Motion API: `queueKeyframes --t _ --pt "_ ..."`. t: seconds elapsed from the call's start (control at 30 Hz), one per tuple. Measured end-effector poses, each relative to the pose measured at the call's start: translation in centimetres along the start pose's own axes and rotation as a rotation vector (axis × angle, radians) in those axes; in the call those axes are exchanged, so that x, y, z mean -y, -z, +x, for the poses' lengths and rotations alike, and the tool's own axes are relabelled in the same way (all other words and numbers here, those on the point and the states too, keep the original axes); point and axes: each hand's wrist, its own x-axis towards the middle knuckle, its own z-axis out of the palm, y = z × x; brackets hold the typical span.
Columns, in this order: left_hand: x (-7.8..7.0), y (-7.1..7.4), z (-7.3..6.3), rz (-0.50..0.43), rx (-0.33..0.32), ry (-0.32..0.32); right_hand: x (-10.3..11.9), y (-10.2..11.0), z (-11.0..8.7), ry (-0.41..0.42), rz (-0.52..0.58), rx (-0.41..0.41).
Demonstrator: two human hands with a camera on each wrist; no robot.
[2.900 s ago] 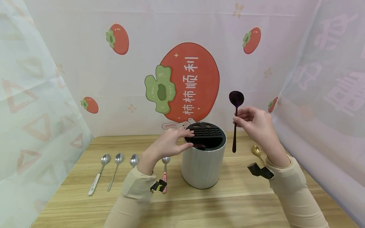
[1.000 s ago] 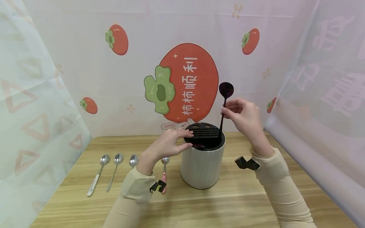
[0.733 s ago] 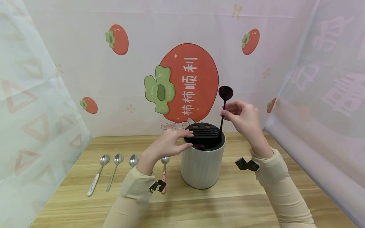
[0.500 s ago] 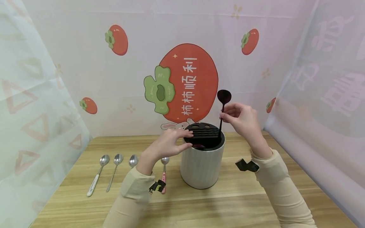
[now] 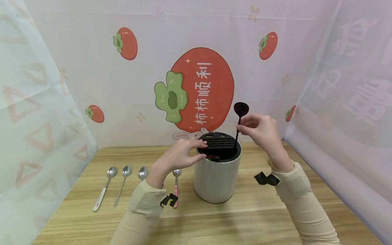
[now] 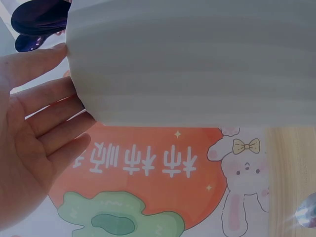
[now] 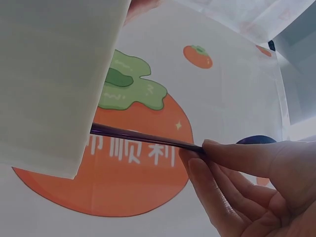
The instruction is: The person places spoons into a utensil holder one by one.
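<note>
My right hand (image 5: 263, 131) pinches the thin handle of a dark purple round-bowled spoon (image 5: 241, 109) between thumb and fingers. The spoon stands bowl up, its handle end down inside the open compartment of the white ribbed utensil holder (image 5: 215, 182), at the right side. In the right wrist view the handle (image 7: 143, 136) runs past the holder's rim. My left hand (image 5: 180, 154) rests its outstretched fingers on the holder's black slotted top (image 5: 218, 140), at its left edge. A second dark purple spoon bowl (image 5: 213, 157) shows low in the compartment, by the left thumb.
Left of the holder lie a white-handled spoon (image 5: 102, 195), a plain steel spoon (image 5: 122, 185), another steel spoon (image 5: 143, 173) partly behind the left wrist, and a pink-handled spoon (image 5: 176, 194). A patterned cloth backdrop (image 5: 153, 27) hangs behind the wooden table (image 5: 232, 224).
My right hand has carried the spoon leftward from beside the holder to above its opening, then lowered the handle in. The bowl now sits lower. My left hand has stayed on the rim.
</note>
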Motion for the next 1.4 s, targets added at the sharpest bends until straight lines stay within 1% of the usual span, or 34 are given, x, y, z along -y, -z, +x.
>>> queueKeyframes --t 0.27,0.47,0.9,1.2,1.4 --pt "0.0 -0.1 0.0 -0.010 0.007 0.009 -0.4 -0.2 -0.1 -0.021 0.004 0.023" --pt "0.2 -0.3 -0.1 -0.011 0.007 0.014 -0.6 -0.4 -0.3 -0.019 0.006 0.054" --pt "0.3 -0.3 0.1 -0.004 -0.014 -0.015 -1.4 -0.7 -0.6 -0.013 -0.027 0.094" --pt "0.2 -0.3 0.1 0.003 -0.010 -0.002 -1.8 -0.8 -0.7 -0.033 -0.030 0.139" --pt "0.2 -0.2 0.1 0.001 0.010 0.018 -2.0 -0.8 -0.9 -0.032 -0.029 0.150"
